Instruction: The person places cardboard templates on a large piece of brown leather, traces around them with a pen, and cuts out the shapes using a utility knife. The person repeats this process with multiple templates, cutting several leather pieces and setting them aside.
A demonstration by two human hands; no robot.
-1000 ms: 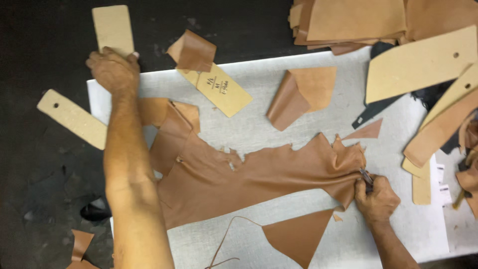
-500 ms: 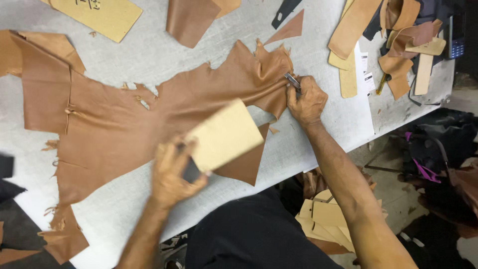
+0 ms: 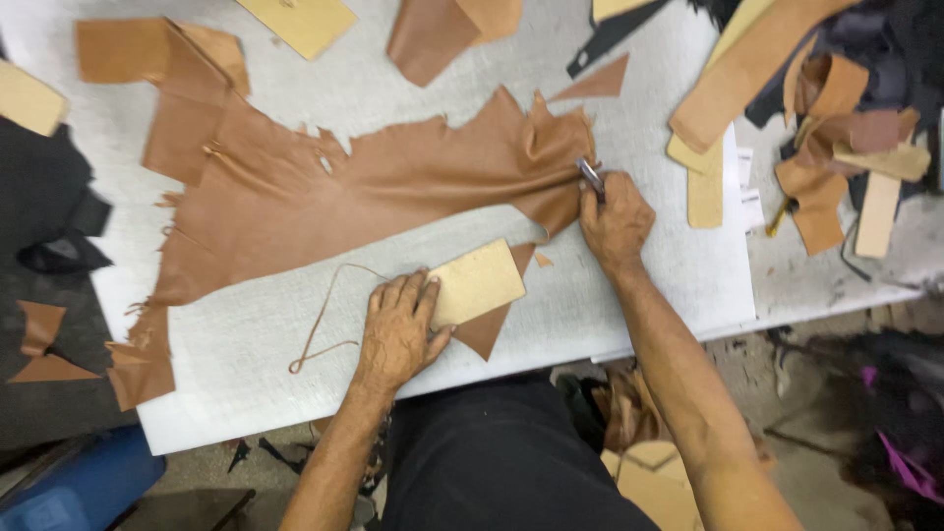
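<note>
The left hand is lying flat on the white tabletop, its fingers spread and pressing the near edge of a tan card pattern. That pattern is sitting on a small brown leather offcut at the tabletop's near side. The right hand is closing its fingers around a metal knife, whose tip is touching the right edge of the big brown hide. The hide is sprawling across the middle of the tabletop, ragged at its edges and bunching up by the knife. A thin leather strip is curling just left of the left hand. Leather scraps and more card patterns are piling up at the far right, and another pattern is lying at the far edge. No container is showing among them.
</note>
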